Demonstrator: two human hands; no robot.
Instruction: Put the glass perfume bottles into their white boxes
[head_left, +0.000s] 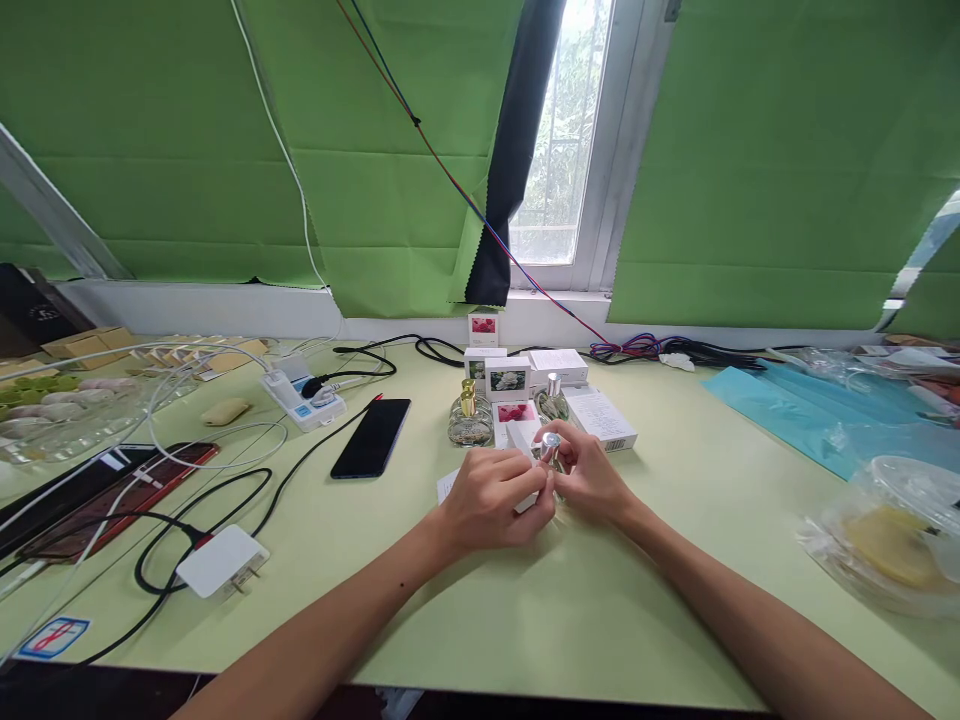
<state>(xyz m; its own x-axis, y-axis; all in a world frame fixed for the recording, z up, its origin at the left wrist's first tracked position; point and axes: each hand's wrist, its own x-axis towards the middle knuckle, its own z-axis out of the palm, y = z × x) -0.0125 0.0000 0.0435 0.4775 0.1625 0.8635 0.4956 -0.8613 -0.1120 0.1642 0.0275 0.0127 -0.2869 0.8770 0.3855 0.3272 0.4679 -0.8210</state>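
Note:
My right hand (pixel 589 472) is curled round a small glass perfume bottle with a silver cap (pixel 551 441), its fingers and thumb closed on it. My left hand (pixel 499 495) meets it from the left, fingertips pinched against the bottle's side. What lies between those left fingertips is hidden. A white box or card (pixel 445 486) shows partly beneath the left hand. Just behind stand a perfume bottle with a gold cap (pixel 470 420) and another with a silver cap (pixel 553 400). Around them are white boxes with flower pictures, among them a white-flower box (pixel 508 380) and a red-flower box (pixel 514 411).
A black phone (pixel 371 438) lies left of the bottles. Further left are a power strip (pixel 304 393), a white charger (pixel 223 560), tangled cables and more phones. A white box (pixel 600 417) sits at the right, with blue sheeting (pixel 780 410) and a plastic-wrapped container (pixel 892 535) beyond.

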